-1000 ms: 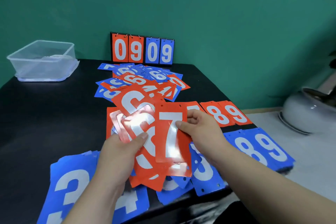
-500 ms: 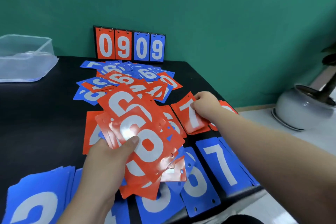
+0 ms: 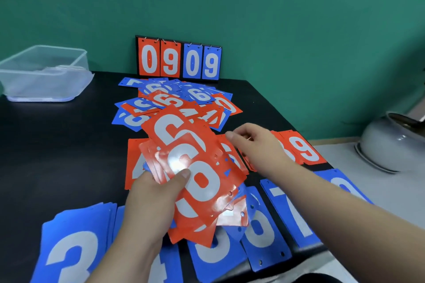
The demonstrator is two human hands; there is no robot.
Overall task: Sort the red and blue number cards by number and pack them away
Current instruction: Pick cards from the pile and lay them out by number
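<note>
Red cards (image 3: pixel 197 181) sit fanned in the left hand (image 3: pixel 151 202), thumb clamped on top, above the blue piles (image 3: pixel 264 230) at the near edge of the table (image 3: pixel 57 145); the right hand (image 3: pixel 255 145) hovers just beside them, fingers loose and empty. Best to peel only the top card, read its digit and keep the fan squeezed; glossy faces probably slip. Its long axis runs far-left to near-right; the punched end points near-right.
</note>
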